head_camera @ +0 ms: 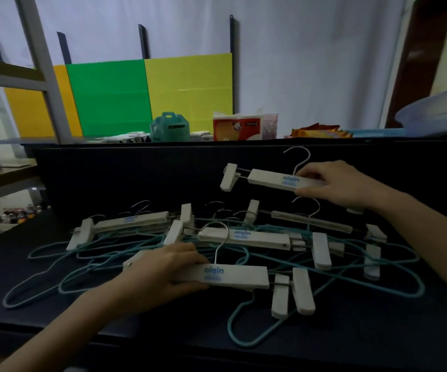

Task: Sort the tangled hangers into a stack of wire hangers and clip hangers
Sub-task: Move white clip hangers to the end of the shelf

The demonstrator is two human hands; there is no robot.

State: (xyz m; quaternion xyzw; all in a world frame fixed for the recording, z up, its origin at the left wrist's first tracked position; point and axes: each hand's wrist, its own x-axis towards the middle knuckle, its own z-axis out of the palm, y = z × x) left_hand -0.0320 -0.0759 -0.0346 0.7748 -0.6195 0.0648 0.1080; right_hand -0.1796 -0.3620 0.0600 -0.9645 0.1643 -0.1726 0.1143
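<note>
A tangle of teal wire hangers (351, 275) and white clip hangers (244, 237) lies on a dark table (56, 331). My right hand (343, 183) grips the right end of one white clip hanger (268, 178), lifted above the heap at the back right, its metal hook pointing up. My left hand (163, 269) holds the left end of another white clip hanger (238, 276) at the front of the heap, its clips hanging off to the right. More clip hangers (128, 224) lie at the left of the heap on the wire ones.
Behind the table runs a raised ledge with a teal box (168, 128), a tissue pack (238, 127) and snack packets (319, 131). A pale basin (437, 111) sits at the far right. A grey shelf frame (45, 71) stands at the left.
</note>
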